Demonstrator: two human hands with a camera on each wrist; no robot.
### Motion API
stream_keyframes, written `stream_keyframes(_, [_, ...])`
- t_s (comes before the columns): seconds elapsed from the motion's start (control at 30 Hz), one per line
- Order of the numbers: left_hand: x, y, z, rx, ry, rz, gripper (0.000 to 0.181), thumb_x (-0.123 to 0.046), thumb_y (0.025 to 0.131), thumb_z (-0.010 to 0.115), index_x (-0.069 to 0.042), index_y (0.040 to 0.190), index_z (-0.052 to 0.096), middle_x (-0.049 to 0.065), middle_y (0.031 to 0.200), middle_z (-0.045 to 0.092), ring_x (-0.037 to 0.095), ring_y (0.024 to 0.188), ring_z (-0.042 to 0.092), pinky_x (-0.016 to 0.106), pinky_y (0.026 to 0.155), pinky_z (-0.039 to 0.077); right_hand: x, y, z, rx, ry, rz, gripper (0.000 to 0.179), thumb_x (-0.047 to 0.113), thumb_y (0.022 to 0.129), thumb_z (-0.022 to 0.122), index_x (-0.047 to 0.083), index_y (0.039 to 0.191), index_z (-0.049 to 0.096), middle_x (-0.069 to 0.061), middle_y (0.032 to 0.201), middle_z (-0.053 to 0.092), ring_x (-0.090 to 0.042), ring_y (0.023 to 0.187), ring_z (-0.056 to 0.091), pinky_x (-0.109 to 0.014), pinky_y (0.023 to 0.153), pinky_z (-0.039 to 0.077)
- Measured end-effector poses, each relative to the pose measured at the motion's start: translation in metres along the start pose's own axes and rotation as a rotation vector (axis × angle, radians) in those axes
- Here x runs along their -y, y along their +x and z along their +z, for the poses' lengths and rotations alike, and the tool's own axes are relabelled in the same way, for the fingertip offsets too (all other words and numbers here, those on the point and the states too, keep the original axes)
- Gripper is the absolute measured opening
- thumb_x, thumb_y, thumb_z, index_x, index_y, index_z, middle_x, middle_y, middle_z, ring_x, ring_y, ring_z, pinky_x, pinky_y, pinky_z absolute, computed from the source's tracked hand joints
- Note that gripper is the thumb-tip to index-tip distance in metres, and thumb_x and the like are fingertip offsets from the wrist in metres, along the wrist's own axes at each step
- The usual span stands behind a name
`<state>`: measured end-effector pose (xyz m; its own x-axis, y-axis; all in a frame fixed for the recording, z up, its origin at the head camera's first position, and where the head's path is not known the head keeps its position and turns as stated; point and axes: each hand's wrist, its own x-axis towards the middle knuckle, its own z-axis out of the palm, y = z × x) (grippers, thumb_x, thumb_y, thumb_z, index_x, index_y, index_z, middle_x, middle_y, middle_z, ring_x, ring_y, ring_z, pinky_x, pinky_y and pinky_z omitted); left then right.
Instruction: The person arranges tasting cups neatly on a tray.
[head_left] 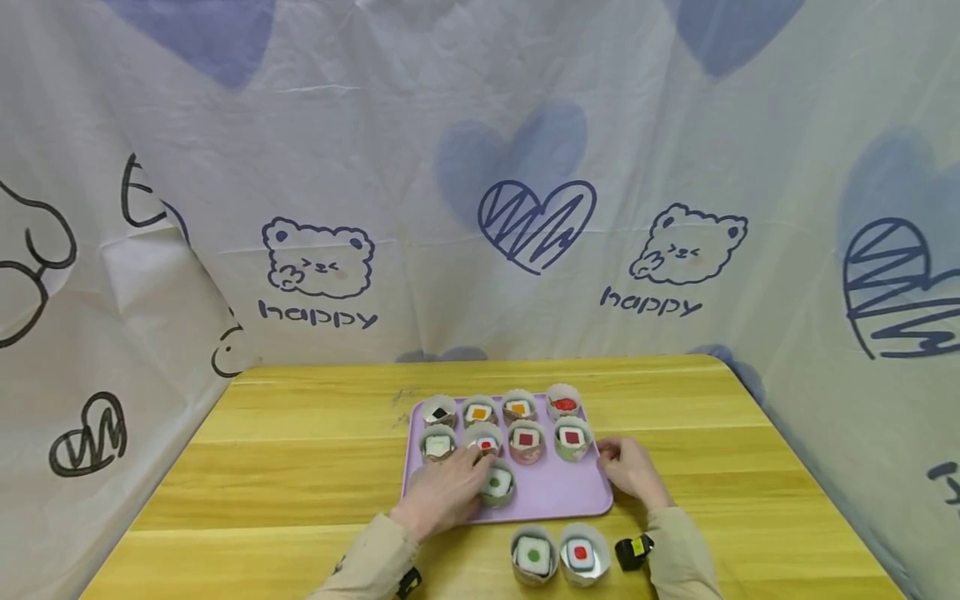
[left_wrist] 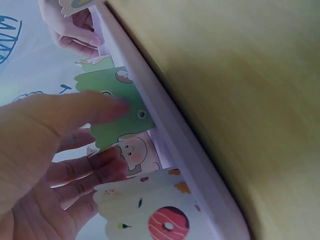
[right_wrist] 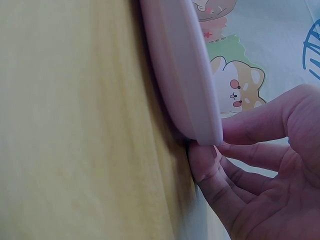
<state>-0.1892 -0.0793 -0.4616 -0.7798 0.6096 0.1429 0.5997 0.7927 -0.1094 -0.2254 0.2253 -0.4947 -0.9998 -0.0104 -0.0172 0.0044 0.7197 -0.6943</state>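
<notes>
A lilac tray (head_left: 558,492) holds two rows of small square cakes in paper cups, among them an orange-topped one (head_left: 479,413) and a red-topped one (head_left: 563,404). In front of those rows is a green paper cup (left_wrist: 115,97) whose white cake has a green dot. My left hand (head_left: 448,492) pinches this cup, thumb on its near side and fingers behind. A white cup with a doughnut print (left_wrist: 150,210) stands beside it. At the tray's right edge, my right hand (head_left: 632,468) grips the rim between thumb and fingers.
Two more cupcake cups, one with a green-dotted cake (head_left: 534,554) and one with a red-dotted cake (head_left: 581,553), stand on the wooden table (head_left: 300,467) before the tray. A printed cloth (head_left: 420,167) hangs behind the table and along its sides.
</notes>
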Motion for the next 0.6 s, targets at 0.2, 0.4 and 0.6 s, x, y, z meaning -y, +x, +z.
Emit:
stream_keyframes(0.2, [0.005, -0.005, 0.003, -0.065, -0.01, 0.021, 0.042, -0.038, 0.082, 0.078, -0.013, 0.113, 0.068, 0.0, 0.103, 0.067, 0.014, 0.092, 0.063, 0.027, 0.077, 0.058, 0.001, 0.0, -0.001, 0.002, -0.003, 0.002, 0.034, -0.002, 0.083, 0.056, -0.01, 0.114, 0.068, -0.011, 0.086, 0.066, -0.019, 0.078, 0.055, -0.028, 0.069, 0.045])
stream_keyframes(0.4, [0.011, -0.009, 0.006, -0.132, -0.024, 0.025, 0.035, -0.041, 0.083, 0.078, -0.01, 0.098, 0.069, 0.001, 0.096, 0.069, 0.015, 0.087, 0.063, 0.03, 0.079, 0.057, 0.002, -0.001, -0.001, -0.001, 0.002, -0.005, 0.034, -0.002, 0.082, 0.056, -0.011, 0.113, 0.068, -0.011, 0.085, 0.066, -0.019, 0.078, 0.055, -0.028, 0.069, 0.045])
stream_keyframes(0.6, [0.014, -0.012, 0.007, -0.155, -0.044, 0.028, 0.035, -0.041, 0.083, 0.077, -0.011, 0.099, 0.069, 0.0, 0.1, 0.069, 0.016, 0.091, 0.064, 0.032, 0.083, 0.057, 0.001, -0.001, 0.0, 0.0, 0.009, -0.004, 0.033, -0.002, 0.083, 0.056, -0.011, 0.112, 0.069, -0.01, 0.084, 0.065, -0.018, 0.077, 0.055, -0.028, 0.069, 0.045])
